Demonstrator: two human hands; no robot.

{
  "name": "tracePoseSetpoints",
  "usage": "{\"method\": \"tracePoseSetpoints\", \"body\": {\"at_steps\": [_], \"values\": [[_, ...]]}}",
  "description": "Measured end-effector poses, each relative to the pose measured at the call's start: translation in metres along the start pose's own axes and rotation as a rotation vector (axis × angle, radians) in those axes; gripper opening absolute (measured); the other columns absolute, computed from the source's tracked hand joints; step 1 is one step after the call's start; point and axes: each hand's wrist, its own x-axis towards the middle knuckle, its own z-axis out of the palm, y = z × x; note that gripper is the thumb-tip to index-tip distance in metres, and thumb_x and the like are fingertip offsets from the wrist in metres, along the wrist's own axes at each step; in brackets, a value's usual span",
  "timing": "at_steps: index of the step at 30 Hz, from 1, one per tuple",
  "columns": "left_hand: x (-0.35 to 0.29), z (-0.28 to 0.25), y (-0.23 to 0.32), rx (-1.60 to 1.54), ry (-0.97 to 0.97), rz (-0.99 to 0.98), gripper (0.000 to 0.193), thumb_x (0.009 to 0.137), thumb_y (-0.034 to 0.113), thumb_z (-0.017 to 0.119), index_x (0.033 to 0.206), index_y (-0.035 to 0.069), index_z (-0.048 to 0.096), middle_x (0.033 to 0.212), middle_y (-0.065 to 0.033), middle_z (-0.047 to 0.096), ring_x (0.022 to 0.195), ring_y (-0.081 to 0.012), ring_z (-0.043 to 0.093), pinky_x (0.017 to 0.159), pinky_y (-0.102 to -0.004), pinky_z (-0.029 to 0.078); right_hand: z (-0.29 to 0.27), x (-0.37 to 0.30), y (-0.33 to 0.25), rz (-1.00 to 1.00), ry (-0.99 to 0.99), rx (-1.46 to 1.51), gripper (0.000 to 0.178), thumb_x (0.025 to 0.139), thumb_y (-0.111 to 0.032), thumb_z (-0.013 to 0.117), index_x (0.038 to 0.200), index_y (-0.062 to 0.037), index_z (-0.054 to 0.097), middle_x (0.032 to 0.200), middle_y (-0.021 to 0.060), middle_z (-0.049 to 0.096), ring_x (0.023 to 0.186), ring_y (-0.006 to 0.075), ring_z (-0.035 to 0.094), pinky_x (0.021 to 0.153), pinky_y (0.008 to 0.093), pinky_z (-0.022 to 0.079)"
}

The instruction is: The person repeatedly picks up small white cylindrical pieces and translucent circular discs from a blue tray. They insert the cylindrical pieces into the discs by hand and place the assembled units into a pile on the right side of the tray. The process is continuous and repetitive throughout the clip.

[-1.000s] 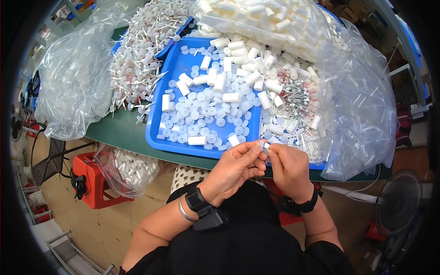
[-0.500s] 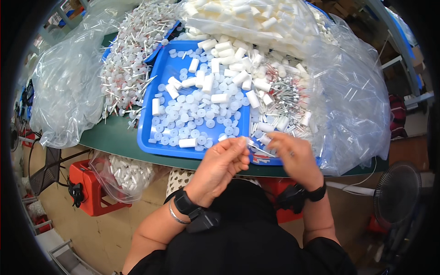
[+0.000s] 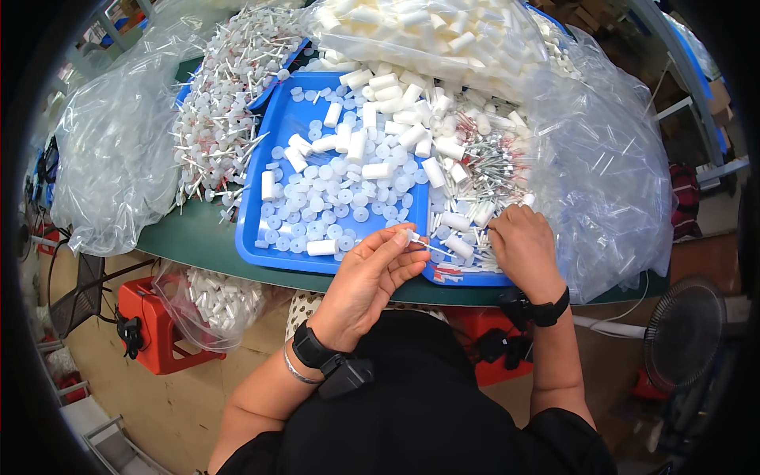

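Note:
Thumb and forefinger of my left hand (image 3: 370,277) pinch a thin white pin with a small white disc (image 3: 415,237) at its head; the shaft points right. Over the right blue tray (image 3: 475,279), my right hand (image 3: 526,252) has its fingers bent down into the loose pieces, and whatever is between its fingertips is hidden. Beyond it lies a heap of metal pins (image 3: 492,158) with red ends. White cylinders (image 3: 455,222) lie between the hands. To the left, another blue tray (image 3: 252,190) holds translucent round discs (image 3: 317,194) and several white cylinders.
A heap of white pins with discs (image 3: 218,119) covers the far left. Clear plastic bags (image 3: 609,166) flank the trays, and a bag of white cylinders (image 3: 443,32) lies at the back. Below the green table (image 3: 186,237) stand a red stool (image 3: 162,332) and a fan (image 3: 687,336).
My right hand has moved away from the left hand, rightward and up onto the loose pieces. The left hand keeps the pin and has shifted slightly.

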Motion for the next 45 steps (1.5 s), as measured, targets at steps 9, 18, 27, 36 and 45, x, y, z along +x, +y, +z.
{"method": "tracePoseSetpoints", "body": {"at_steps": [9,18,27,36,45], "values": [[0.002,0.001,-0.002,-0.024,-0.015,0.003,0.032,0.096,0.018,0.056,0.12,-0.003,0.051,0.102,-0.0113,0.061,0.097,-0.019,0.063,0.086,-0.0279,0.053,0.005,0.003,-0.012,-0.08,-0.032,0.0,0.003,0.075,-0.009,0.063,0.073,-0.0058,0.063,0.077,0.0083,0.056,0.079,0.026,0.054,0.071,0.0378,0.039],[0.003,-0.001,-0.001,-0.035,0.002,0.026,0.029,0.096,0.019,0.056,0.118,-0.001,0.055,0.104,-0.0127,0.063,0.099,-0.0199,0.064,0.089,-0.0284,0.052,-0.009,0.004,-0.025,0.066,0.04,0.502,0.008,0.074,-0.004,0.064,0.075,-0.003,0.057,0.067,0.0104,0.057,0.059,0.0242,0.059,0.056,0.0364,0.045],[0.002,0.006,0.001,-0.038,-0.004,0.062,0.027,0.096,0.018,0.056,0.116,0.0,0.056,0.103,-0.0122,0.064,0.099,-0.0196,0.064,0.087,-0.0285,0.054,-0.023,0.006,-0.046,-0.084,0.025,0.611,0.01,0.074,-0.001,0.064,0.074,-0.0045,0.055,0.063,0.0079,0.056,0.051,0.0223,0.058,0.051,0.0338,0.046],[0.004,0.004,-0.005,0.082,0.021,0.172,0.028,0.096,0.016,0.055,0.118,-0.002,0.055,0.103,-0.0127,0.064,0.097,-0.0205,0.065,0.087,-0.0293,0.054,-0.023,0.004,-0.047,-0.161,0.066,0.471,0.01,0.073,-0.001,0.064,0.077,-0.0046,0.056,0.068,0.0086,0.058,0.06,0.0263,0.058,0.056,0.0363,0.046],[0.001,0.002,-0.002,0.103,0.031,0.22,0.031,0.096,0.017,0.056,0.119,-0.003,0.053,0.104,-0.0115,0.062,0.097,-0.0188,0.064,0.086,-0.0276,0.053,-0.012,0.003,-0.05,-0.179,0.238,0.587,0.013,0.077,0.002,0.067,0.086,-0.0011,0.057,0.077,0.0116,0.06,0.066,0.0297,0.06,0.059,0.0369,0.048]]}}
